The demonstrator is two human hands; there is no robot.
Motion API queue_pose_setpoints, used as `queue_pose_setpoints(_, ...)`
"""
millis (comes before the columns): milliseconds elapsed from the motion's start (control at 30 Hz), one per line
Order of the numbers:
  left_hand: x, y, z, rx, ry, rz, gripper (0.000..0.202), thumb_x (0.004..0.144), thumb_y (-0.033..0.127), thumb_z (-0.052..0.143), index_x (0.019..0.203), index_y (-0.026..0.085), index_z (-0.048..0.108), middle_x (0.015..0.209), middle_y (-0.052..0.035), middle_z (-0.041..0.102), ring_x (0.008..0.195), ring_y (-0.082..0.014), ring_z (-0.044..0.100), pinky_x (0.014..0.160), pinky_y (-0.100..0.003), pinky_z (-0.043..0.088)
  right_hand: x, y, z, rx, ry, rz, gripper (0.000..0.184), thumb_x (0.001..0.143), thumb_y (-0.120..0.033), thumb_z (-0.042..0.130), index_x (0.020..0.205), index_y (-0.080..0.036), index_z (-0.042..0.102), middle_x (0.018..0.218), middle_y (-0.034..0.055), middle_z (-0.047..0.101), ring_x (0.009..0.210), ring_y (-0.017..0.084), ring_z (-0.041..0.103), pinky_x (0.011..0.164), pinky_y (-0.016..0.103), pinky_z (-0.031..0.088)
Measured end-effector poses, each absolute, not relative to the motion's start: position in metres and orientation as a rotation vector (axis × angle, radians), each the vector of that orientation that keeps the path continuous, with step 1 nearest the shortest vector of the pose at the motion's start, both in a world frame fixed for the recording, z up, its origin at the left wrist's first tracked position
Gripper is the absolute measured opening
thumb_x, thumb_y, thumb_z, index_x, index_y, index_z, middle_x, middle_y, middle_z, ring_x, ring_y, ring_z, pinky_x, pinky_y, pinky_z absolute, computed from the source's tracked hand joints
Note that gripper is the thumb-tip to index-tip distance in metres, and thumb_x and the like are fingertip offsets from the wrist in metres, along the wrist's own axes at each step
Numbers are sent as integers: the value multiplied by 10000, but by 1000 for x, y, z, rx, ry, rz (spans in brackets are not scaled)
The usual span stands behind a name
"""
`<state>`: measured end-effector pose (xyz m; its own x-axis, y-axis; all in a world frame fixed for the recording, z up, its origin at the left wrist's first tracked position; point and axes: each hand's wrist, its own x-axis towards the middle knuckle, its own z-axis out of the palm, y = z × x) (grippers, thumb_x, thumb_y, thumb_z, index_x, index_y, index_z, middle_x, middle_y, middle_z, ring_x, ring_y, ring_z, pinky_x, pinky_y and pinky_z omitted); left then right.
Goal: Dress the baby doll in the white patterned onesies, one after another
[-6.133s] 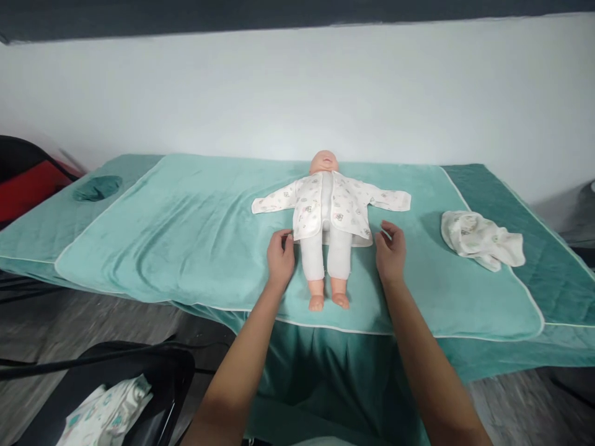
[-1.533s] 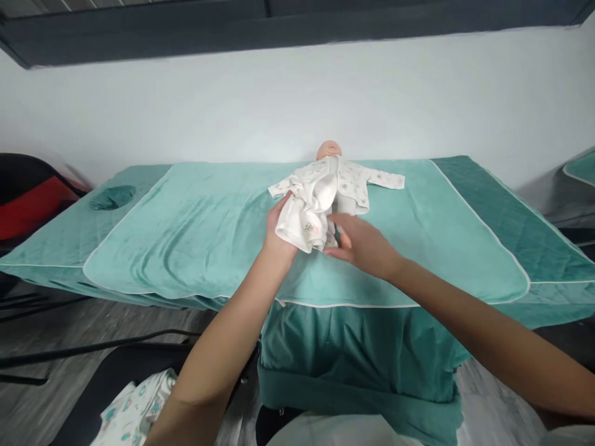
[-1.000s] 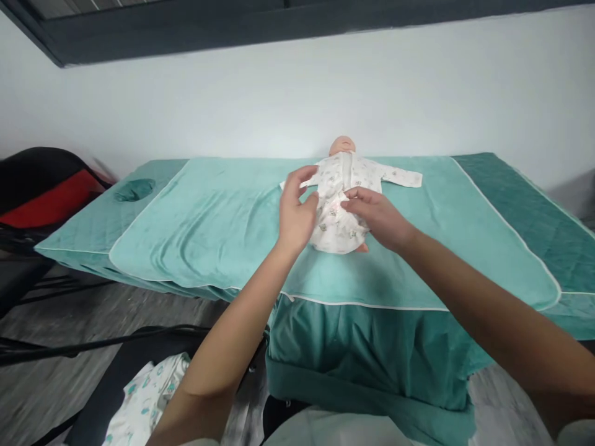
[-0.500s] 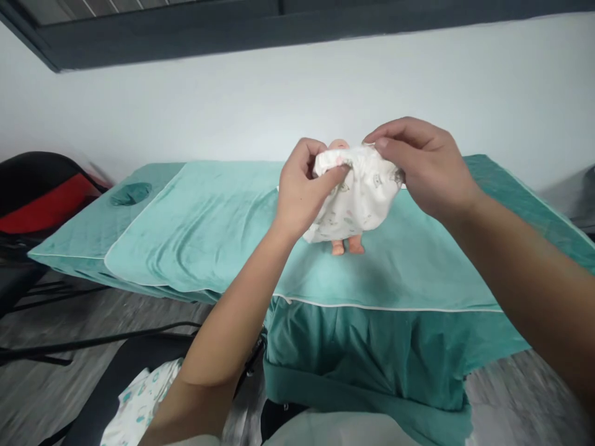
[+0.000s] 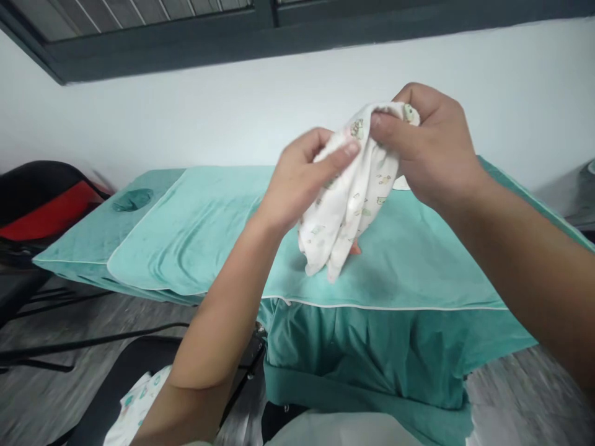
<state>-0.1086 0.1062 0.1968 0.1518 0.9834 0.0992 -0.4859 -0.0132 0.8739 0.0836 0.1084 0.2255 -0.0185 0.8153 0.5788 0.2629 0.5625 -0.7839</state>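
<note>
A white baby garment (image 5: 344, 198) with small printed animals hangs in folds between my two hands, above the massage bed. My left hand (image 5: 309, 173) pinches its left upper edge, thumb in front. Higher up, my right hand (image 5: 430, 133) is closed on the bunched opening at the top right, with the thumb at the fabric's rim. Behind the cloth is a doll (image 5: 355, 248); only a bit of its foot shows below, and the rest is hidden.
A teal cover (image 5: 209, 229) with pale piping lies over the massage bed, which has a face hole (image 5: 133, 199) at the left. Another printed white cloth (image 5: 139, 402) rests on a black chair (image 5: 121, 368) at lower left. A red and black chair (image 5: 46, 204) stands farther left.
Both hands have raised the garment, the right one most. Its spread, rounded shape has become a narrower, slanting bundle of folds. The doll's feet are now mostly covered.
</note>
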Motion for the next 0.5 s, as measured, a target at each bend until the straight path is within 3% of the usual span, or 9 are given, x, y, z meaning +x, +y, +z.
queue_pose_setpoints(100, -102, 107, 190, 892, 636, 1202, 386, 835, 385, 775, 1142, 175, 674, 1028, -73, 712, 1141, -358, 692, 883, -397, 601, 80, 115, 217, -934, -1503, 607, 361, 894, -358, 734, 735, -199, 453, 709, -24, 438, 726, 121, 531, 702, 267, 440)
queue_pose_setpoints(267, -94, 110, 175, 890, 597, 1224, 328, 766, 194, 828, 1066, 183, 695, 978, -56, 744, 1119, -313, 704, 935, -356, 578, 86, 117, 187, -954, -1542, 971, 454, 853, -604, 741, 767, -198, 558, 697, -6, 521, 637, 113, 485, 570, 251, 391)
queue_pose_setpoints(400, -91, 119, 165, 835, 634, 1308, 247, 808, 214, 790, 1031, 185, 687, 923, -36, 744, 1084, -273, 718, 949, -348, 578, 97, 109, 170, -999, -1736, 1212, 490, 791, -658, 768, 826, -178, 679, 751, 27, 632, 637, 139, 576, 548, 255, 426)
queue_pose_setpoints(500, -89, 120, 159, 776, 663, 1279, 256, 820, 275, 788, 1035, 180, 686, 914, -50, 753, 1060, -281, 726, 941, -367, 583, 101, 106, 164, -1040, -1837, 1338, 486, 731, -609, 835, 910, -169, 732, 815, 56, 695, 694, 191, 645, 571, 279, 485)
